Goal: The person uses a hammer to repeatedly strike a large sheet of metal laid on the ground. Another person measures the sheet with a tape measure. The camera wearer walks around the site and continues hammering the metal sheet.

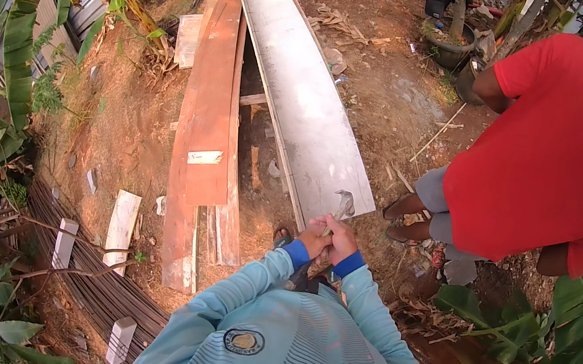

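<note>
A claw hammer (345, 204) with a grey metal head stands out in front of my body, head pointing away from me. My right hand (343, 241) is closed around its handle. My left hand (313, 238) is closed too, pressed against the right one at the handle; its fingers are partly hidden. Just beyond the hands lies the near end of a long white-faced board (309, 117), with a wooden strip along its left edge. The hammer head overlaps that end in the picture, and whether it touches cannot be told.
Long reddish-brown planks (208, 109) lie left of the white board. At the right stands a person in a red shirt (535, 166), close to the board's end. Thin rods (79, 263) are bundled at the lower left. Banana leaves (18, 66) line the left side; a potted plant (451, 48) stands far right.
</note>
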The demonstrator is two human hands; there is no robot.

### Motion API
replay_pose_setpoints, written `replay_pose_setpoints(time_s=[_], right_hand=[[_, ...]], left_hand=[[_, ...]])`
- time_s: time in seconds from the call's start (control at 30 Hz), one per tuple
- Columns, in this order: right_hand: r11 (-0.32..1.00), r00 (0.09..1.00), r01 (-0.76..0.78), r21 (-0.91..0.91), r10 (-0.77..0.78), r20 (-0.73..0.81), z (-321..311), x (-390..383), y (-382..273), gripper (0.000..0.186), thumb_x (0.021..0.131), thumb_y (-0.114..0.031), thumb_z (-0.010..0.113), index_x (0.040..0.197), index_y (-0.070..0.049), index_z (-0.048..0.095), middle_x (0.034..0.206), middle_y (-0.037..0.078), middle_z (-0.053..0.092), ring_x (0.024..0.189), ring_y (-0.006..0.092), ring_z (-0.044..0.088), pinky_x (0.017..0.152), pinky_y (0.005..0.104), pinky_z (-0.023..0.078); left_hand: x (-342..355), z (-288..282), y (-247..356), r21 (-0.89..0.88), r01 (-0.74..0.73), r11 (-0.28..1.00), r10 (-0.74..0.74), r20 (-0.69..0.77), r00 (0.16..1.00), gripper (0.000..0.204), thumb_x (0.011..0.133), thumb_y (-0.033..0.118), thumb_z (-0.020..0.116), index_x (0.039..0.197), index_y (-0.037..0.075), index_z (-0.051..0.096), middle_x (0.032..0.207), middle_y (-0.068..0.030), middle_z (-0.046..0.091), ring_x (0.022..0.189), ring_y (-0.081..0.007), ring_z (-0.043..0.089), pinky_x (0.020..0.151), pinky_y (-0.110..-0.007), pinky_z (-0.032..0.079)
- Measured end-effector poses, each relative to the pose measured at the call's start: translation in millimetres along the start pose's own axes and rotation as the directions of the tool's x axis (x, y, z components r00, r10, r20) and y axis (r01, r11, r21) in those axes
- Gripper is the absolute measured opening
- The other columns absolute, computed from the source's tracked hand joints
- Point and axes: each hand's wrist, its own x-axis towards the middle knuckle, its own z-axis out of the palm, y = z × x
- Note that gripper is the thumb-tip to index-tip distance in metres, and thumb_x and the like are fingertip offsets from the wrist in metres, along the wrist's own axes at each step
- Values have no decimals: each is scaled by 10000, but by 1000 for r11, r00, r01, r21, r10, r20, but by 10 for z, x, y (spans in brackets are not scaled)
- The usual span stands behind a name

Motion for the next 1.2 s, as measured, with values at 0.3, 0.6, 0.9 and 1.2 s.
replay_pose_setpoints(time_s=[0.3,0.6,0.9,1.2], right_hand=[[951,953,-233,202,264,-147,-1061,930,-62,185,964,-238,479,952,-56,509,657,-3,429,508,102,405,431,253,360],[941,892,-304,-151,225,-392,-129,733,-164,256,962,-279,450,1016,-32,487,638,-1,430,471,90,393,411,253,366],[998,793,36,-52,-60,-606,311,1288,-223,287,983,-315,421,1033,-34,459,593,-18,382,427,94,382,370,265,370],[998,788,61,5,-45,-614,113,1343,-601,234,956,-252,444,1000,-24,473,569,2,376,417,106,393,358,271,384]], left_hand=[[351,-1194,-300,-208,132,969,-169,-171,971,412,922,438,526,1013,38,564,783,-67,615,591,-135,611,489,-256,495],[2056,-2506,-248,59,-113,992,116,-788,605,803,786,546,658,1232,-95,471,1121,-245,589,1007,-323,597,875,-386,467],[2788,-2631,-36,236,39,971,181,-833,523,591,883,352,588,1233,-108,463,1162,-276,569,1045,-353,577,868,-382,456],[2801,-2405,65,197,-17,980,185,-887,423,536,887,188,581,1298,-102,394,1229,-298,518,1167,-393,498,989,-394,390]])
